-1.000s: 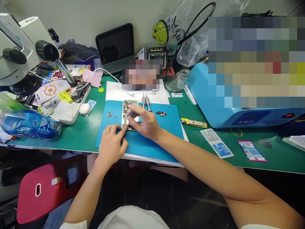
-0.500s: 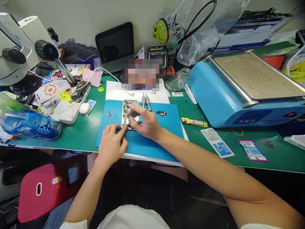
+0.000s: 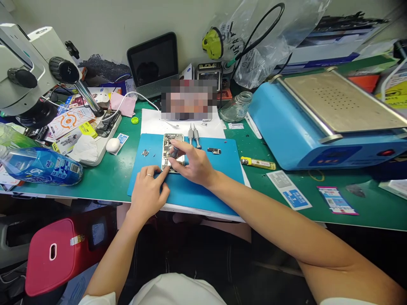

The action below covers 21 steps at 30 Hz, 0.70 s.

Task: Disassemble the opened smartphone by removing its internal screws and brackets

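Left hand [image 3: 146,188], fingers loose, touches a phone shell [image 3: 163,153] — boards [image 3: 167,147] inside — right hand [image 3: 195,163] pinching, seemingly, a screwdriver [image 3: 174,153].

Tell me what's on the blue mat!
An open phone, loose parts and, partly, two screwdrivers. The left hand and right hand hide some spots, so I can't see what's underneath.

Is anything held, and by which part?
The right hand pinches a screwdriver-like tool by its grey handle; the left hand grips nothing, only touching the opened phone.
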### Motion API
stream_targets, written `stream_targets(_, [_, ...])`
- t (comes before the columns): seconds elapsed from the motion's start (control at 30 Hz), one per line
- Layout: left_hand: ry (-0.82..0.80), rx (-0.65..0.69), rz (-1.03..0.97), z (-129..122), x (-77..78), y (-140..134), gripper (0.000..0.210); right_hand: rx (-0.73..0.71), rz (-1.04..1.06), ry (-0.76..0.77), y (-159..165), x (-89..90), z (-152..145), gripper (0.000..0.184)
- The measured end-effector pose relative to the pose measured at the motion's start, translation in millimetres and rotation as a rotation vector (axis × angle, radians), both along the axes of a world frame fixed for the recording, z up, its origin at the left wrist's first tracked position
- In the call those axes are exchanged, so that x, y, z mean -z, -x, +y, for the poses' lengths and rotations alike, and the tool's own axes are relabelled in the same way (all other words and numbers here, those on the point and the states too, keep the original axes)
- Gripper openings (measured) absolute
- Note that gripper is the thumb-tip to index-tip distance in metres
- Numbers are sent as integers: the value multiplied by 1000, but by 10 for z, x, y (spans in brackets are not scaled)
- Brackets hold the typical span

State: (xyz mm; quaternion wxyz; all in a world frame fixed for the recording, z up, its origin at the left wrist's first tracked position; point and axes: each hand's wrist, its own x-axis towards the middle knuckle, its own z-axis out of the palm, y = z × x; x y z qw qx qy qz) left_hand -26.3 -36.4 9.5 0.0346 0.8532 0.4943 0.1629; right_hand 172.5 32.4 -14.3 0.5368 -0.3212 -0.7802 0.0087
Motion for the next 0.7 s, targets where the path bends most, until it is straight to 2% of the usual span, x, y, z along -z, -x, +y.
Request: stream_targets(0.7, [3, 0, -6, 1, 2, 4, 51, 9, 1, -10, -12, -15, -13, 53])
